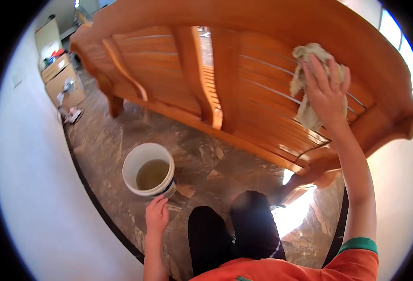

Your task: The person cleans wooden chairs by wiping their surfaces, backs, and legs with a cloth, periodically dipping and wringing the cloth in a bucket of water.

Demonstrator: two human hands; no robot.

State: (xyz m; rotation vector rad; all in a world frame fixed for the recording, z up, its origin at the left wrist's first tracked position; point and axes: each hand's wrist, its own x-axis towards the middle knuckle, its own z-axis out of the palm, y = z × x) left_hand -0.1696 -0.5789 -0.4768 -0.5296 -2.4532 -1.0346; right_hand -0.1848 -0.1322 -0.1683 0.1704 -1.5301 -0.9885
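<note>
A brown, marble-patterned floor is bordered at the left by a white wall. A crumpled beige cloth is pressed against the back of an orange-brown, slatted wooden bench by the right hand, whose fingers are spread apart over it. The left hand is held low, its fingers close together; whether anything is gripped cannot be told. Just beyond its fingertips, a round white plastic bucket is set on the floor, partly filled with murky yellowish liquid. Farther off, brown cardboard boxes are stacked along the wall.
</note>
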